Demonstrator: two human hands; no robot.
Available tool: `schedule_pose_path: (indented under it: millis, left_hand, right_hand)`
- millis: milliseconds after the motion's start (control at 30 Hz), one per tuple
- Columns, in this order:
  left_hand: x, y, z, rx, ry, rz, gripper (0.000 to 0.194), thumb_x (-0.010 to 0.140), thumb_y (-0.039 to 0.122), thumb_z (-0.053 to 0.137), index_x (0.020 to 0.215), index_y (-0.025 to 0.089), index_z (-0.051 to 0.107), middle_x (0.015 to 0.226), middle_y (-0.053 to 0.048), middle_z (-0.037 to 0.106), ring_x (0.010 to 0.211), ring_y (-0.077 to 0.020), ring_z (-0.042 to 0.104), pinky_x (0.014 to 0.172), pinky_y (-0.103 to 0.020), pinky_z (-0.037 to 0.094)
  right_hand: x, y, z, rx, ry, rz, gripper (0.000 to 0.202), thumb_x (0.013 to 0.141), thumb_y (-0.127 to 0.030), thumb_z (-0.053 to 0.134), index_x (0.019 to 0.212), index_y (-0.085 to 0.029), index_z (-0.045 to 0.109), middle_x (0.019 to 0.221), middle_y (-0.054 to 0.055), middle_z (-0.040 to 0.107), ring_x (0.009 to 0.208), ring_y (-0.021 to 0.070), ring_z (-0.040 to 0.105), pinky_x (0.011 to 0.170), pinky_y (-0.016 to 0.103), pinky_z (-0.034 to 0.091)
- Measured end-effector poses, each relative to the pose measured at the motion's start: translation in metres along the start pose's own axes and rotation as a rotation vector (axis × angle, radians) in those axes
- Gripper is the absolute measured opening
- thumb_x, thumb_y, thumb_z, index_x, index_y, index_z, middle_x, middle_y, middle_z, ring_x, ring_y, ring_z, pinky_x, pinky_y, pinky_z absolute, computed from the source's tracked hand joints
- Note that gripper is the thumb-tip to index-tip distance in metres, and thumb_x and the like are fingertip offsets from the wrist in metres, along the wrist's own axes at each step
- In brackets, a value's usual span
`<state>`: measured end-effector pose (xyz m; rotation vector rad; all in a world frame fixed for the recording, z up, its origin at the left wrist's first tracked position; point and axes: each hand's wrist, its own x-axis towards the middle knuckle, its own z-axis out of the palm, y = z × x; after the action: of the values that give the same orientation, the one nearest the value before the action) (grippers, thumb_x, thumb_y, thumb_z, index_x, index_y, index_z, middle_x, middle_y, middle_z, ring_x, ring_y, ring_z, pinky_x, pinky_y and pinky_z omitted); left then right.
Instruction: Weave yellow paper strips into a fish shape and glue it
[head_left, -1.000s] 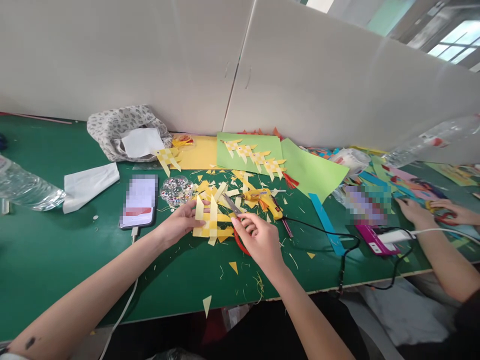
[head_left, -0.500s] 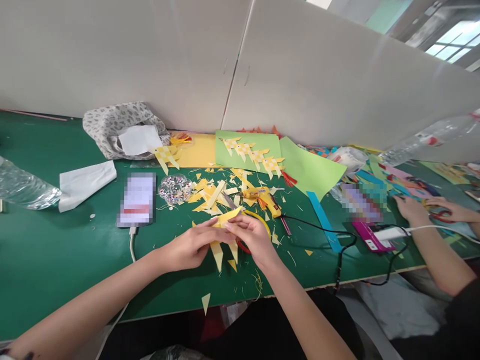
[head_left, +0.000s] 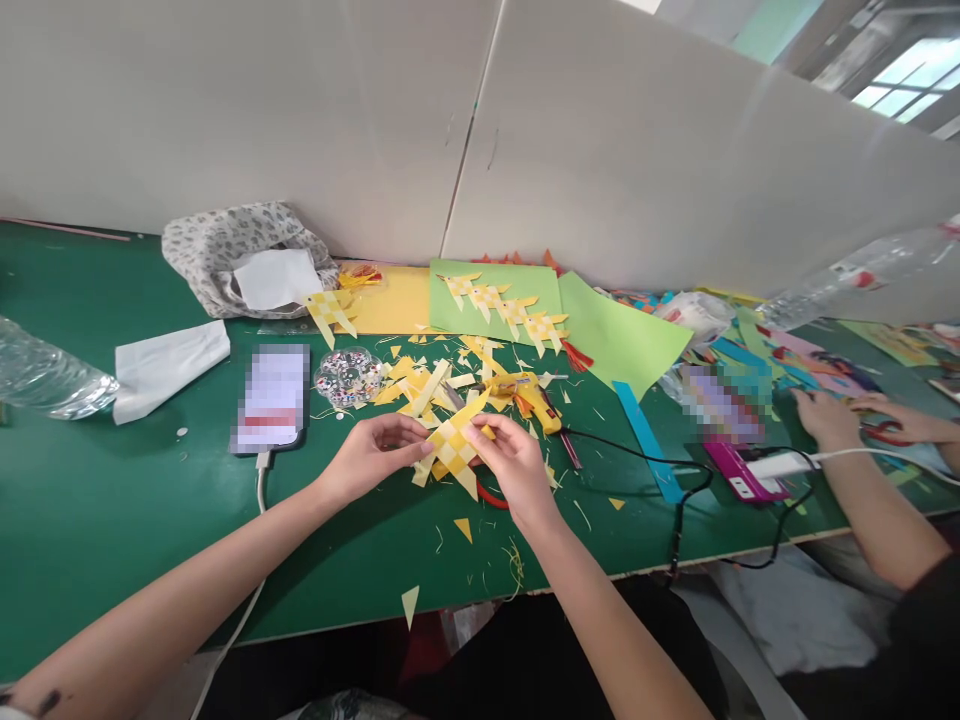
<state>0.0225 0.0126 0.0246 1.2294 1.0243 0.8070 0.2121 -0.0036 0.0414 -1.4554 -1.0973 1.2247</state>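
Between my two hands is a woven paper fish (head_left: 452,447) in a yellow and cream check, its strip ends sticking out like fins and a tail. My left hand (head_left: 379,450) pinches its left edge between thumb and fingertips. On the other side my right hand (head_left: 517,465) grips it, thumb on top. Just behind lies a pile of yellow paper scraps (head_left: 420,385), with a yellow glue gun (head_left: 532,398) to its right. Red-handled scissors (head_left: 491,496) show partly under the fish and my right hand.
Finished-looking woven fish (head_left: 502,305) lie on green paper (head_left: 529,280). Left are a phone (head_left: 271,395) on a cable, a bead box (head_left: 346,378), a water bottle (head_left: 52,370) and a cloth bag (head_left: 247,235). A co-worker's hands (head_left: 829,420) are at right, near a magenta power strip (head_left: 742,475).
The woven fish has turned so its checked face shows. My left hand has drawn back to its left edge, its fingers now curled in a pinch; my right hand stays on it.
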Motion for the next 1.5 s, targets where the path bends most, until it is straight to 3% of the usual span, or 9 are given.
schedule_pose_path:
  millis: [200, 433, 633, 933, 1067, 1200, 1300, 1367, 1500]
  left_hand:
    - [0.001, -0.002, 0.001, -0.088, 0.009, -0.109, 0.019, 0.069, 0.031, 0.069, 0.077, 0.015, 0.063, 0.068, 0.000, 0.065, 0.064, -0.0107, 0.062, 0.062, -0.021, 0.049]
    - [0.002, -0.002, -0.001, -0.123, 0.018, -0.145, 0.018, 0.067, 0.030, 0.071, 0.075, 0.016, 0.064, 0.065, -0.001, 0.067, 0.062, -0.0115, 0.063, 0.063, -0.023, 0.051]
    - [0.001, -0.003, -0.004, -0.126, 0.005, -0.150, 0.018, 0.064, 0.028, 0.073, 0.074, 0.015, 0.065, 0.064, -0.002, 0.068, 0.063, -0.0126, 0.065, 0.063, -0.022, 0.050]
    - [0.003, -0.003, -0.004, -0.002, -0.045, -0.121, 0.023, 0.070, 0.035, 0.068, 0.083, 0.016, 0.064, 0.070, -0.004, 0.070, 0.071, -0.0157, 0.067, 0.063, -0.023, 0.051]
    - [0.001, 0.000, -0.008, 0.262, -0.040, 0.068, 0.028, 0.077, 0.040, 0.058, 0.096, 0.020, 0.061, 0.089, -0.005, 0.070, 0.080, -0.0175, 0.066, 0.066, -0.026, 0.052]
    - [-0.004, 0.016, -0.027, 0.791, 0.114, 0.230, 0.025, 0.085, 0.038, 0.047, 0.094, 0.022, 0.062, 0.098, -0.004, 0.069, 0.082, -0.0186, 0.064, 0.066, -0.027, 0.050]
    - [-0.008, 0.031, -0.052, 1.214, 0.318, 0.236, 0.026, 0.088, 0.033, 0.041, 0.092, 0.022, 0.064, 0.100, -0.004, 0.067, 0.083, -0.0215, 0.062, 0.058, -0.028, 0.045]
    - [-0.008, 0.040, -0.069, 1.395, 0.382, 0.233, 0.029, 0.089, 0.031, 0.039, 0.091, 0.021, 0.066, 0.097, -0.006, 0.067, 0.088, -0.0230, 0.060, 0.051, -0.025, 0.040]
    - [-0.003, 0.048, -0.092, 1.523, 0.347, 0.210, 0.030, 0.089, 0.030, 0.039, 0.089, 0.021, 0.068, 0.095, -0.007, 0.066, 0.090, -0.0226, 0.057, 0.053, -0.025, 0.039]
  right_hand:
    - [0.000, 0.004, 0.001, -0.025, -0.046, -0.052, 0.052, 0.056, -0.032, 0.078, 0.102, -0.021, 0.056, 0.091, 0.004, 0.066, 0.085, 0.0203, 0.063, 0.072, 0.030, 0.054]
    - [0.006, -0.002, -0.007, -0.036, 0.093, -0.133, 0.040, 0.064, -0.037, 0.072, 0.098, -0.021, 0.057, 0.080, 0.003, 0.067, 0.076, 0.0186, 0.065, 0.071, 0.032, 0.054]
    - [0.005, 0.004, -0.003, -0.082, -0.082, -0.108, 0.049, 0.062, -0.036, 0.074, 0.104, -0.021, 0.054, 0.089, 0.006, 0.069, 0.079, 0.0200, 0.066, 0.071, 0.032, 0.055]
    - [0.009, 0.006, -0.006, -0.078, -0.110, -0.057, 0.050, 0.056, -0.033, 0.077, 0.098, -0.022, 0.053, 0.085, 0.004, 0.071, 0.075, 0.0210, 0.068, 0.068, 0.032, 0.056]
    - [0.011, 0.009, -0.009, -0.042, -0.098, -0.059, 0.049, 0.057, -0.033, 0.076, 0.098, -0.022, 0.052, 0.087, 0.004, 0.070, 0.078, 0.0213, 0.068, 0.069, 0.033, 0.056]
    - [0.011, 0.008, -0.012, -0.034, -0.095, -0.044, 0.050, 0.057, -0.033, 0.076, 0.099, -0.022, 0.052, 0.089, 0.004, 0.070, 0.079, 0.0219, 0.068, 0.070, 0.034, 0.056]
    - [0.009, 0.004, -0.014, -0.041, -0.075, -0.045, 0.050, 0.057, -0.033, 0.076, 0.099, -0.022, 0.052, 0.088, 0.004, 0.070, 0.079, 0.0224, 0.068, 0.069, 0.035, 0.057]
    - [0.008, 0.001, -0.015, -0.043, -0.060, -0.058, 0.050, 0.057, -0.033, 0.076, 0.099, -0.021, 0.052, 0.088, 0.005, 0.070, 0.080, 0.0226, 0.068, 0.070, 0.034, 0.056]
    - [0.007, -0.002, -0.016, -0.043, -0.065, -0.078, 0.049, 0.059, -0.033, 0.075, 0.101, -0.021, 0.052, 0.090, 0.006, 0.069, 0.082, 0.0227, 0.068, 0.071, 0.034, 0.056]
